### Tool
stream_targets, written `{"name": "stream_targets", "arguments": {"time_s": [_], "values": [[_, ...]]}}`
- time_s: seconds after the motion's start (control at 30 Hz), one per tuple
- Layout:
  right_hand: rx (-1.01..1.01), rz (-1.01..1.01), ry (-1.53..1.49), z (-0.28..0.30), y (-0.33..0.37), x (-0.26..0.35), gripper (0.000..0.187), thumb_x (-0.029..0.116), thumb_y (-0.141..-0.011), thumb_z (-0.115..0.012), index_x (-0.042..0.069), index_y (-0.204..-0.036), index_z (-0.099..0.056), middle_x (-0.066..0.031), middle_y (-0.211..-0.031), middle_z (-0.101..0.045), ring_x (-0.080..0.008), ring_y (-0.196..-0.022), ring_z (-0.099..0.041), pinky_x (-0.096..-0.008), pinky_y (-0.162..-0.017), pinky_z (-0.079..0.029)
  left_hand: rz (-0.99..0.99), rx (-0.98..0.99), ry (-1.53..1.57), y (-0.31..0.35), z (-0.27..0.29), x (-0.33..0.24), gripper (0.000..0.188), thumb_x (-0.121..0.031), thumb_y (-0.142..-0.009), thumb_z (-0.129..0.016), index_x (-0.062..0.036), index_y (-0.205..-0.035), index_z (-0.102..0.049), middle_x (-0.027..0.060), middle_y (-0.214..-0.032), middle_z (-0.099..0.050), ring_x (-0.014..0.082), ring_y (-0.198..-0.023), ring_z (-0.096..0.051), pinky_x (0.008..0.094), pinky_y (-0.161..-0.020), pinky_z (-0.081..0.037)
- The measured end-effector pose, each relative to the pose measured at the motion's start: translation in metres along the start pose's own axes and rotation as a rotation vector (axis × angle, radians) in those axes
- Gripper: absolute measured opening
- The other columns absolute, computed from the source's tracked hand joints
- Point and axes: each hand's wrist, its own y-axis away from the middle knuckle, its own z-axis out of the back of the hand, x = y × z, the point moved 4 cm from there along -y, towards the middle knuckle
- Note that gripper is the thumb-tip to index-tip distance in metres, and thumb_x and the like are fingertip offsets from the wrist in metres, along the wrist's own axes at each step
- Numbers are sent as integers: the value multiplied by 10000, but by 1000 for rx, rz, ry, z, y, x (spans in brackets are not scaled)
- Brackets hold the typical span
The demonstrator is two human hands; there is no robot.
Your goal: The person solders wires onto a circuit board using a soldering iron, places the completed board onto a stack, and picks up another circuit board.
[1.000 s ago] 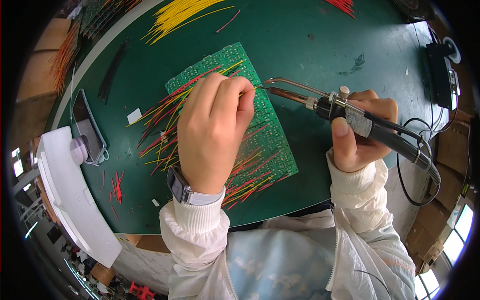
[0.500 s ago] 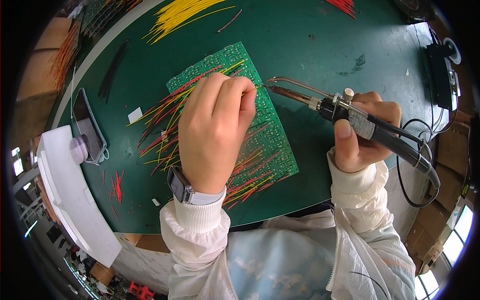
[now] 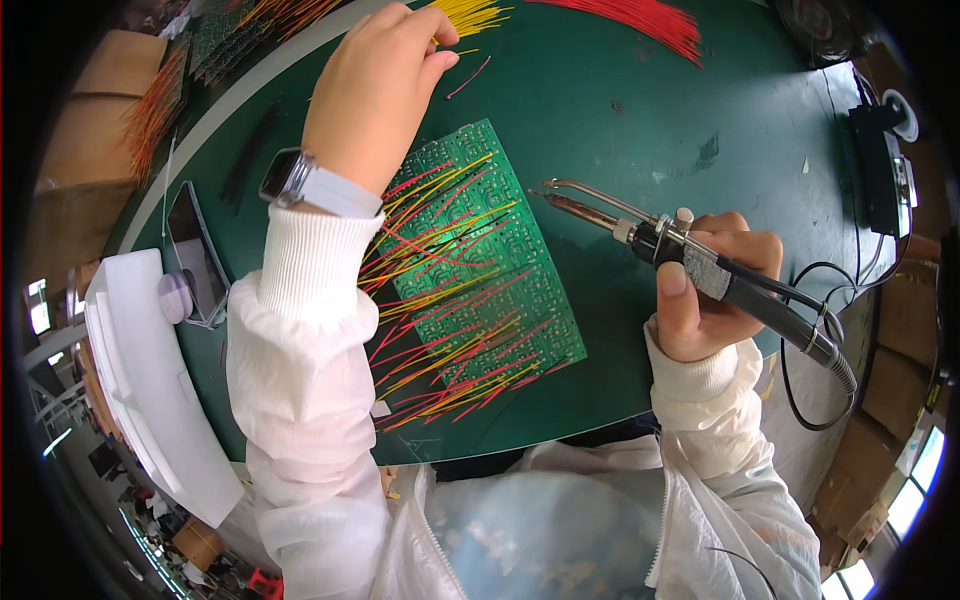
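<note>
At the far edge of the view, my left hand (image 3: 375, 100) reaches to a bundle of yellow wires (image 3: 475, 15). Its thumb and index finger are bent with a gap between them, and no wire shows held there. My right hand (image 3: 715, 290) grips a soldering iron (image 3: 690, 250) with a thin metal tube fixed alongside; its tip points left, just off the board's right edge. Flat on the table lies a green circuit board (image 3: 535, 290), with several red, yellow and dark wires (image 3: 450, 260) sticking out leftward. My left sleeve covers some of the table beside them.
Red wires (image 3: 650, 25) lie at the far side of the green table (image 3: 640, 130). A phone (image 3: 197, 250) leans by a white foam block (image 3: 150, 380) on the left. The iron's cable (image 3: 790, 370) loops at right, near a black stand (image 3: 880, 160).
My left hand has left the board's wires and moved up and left to the yellow bundle. The soldering iron has shifted slightly down; the board sits a little lower in view.
</note>
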Motion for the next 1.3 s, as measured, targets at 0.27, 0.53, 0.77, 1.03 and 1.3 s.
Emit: {"name": "stream_targets", "arguments": {"time_s": [0.27, 0.53, 0.77, 1.03, 1.3], "values": [[-34, -16, -19, 3, 1, 4, 366, 101, -673, -701, -8, -884, -422, -91, -656, -514, -114, -527, -467, -231, -500, -406, -149, 26, -181, -2, -6, 10, 115, -104, -822, -580, -7, -854, -526, 97, -783, -528, 234, -702, -535, 324, -638, -432], [-18, -1, 40, 25, 13, 2, 366, 120, -691, -683, 8, -893, -399, -66, -640, -496, -120, -504, -462, -240, -486, -401, 311, -65, 304, 66, 28, -84, 90, 24, -823, -559, 7, -911, -556, 88, -788, -568, 173, -661, -552, 249, -636, -446], [-9, -26, -44, 21, 21, 8, 375, 128, -691, -690, 8, -888, -393, -73, -653, -493, -116, -489, -465, -236, -457, -387, 376, -94, 166, 109, 0, -104, 196, 84, -696, -654, -12, -851, -584, 77, -799, -547, 205, -676, -545, 303, -577, -438], [12, -31, -97, 19, 23, 8, 384, 124, -690, -697, 4, -886, -389, -77, -667, -491, -110, -455, -444, -235, -429, -368, 329, -154, 242, 112, -5, -100, 241, 93, -656, -678, -15, -848, -579, 81, -805, -528, 237, -701, -550, 335, -565, -443], [41, -37, -87, 19, 24, 9, 379, 106, -674, -704, 1, -886, -408, -80, -673, -505, -117, -482, -459, -237, -444, -379, 406, -110, 227, 111, -4, -103, 233, 88, -657, -680, -19, -838, -580, 76, -794, -539, 229, -666, -558, 316, -525, -447]]}}
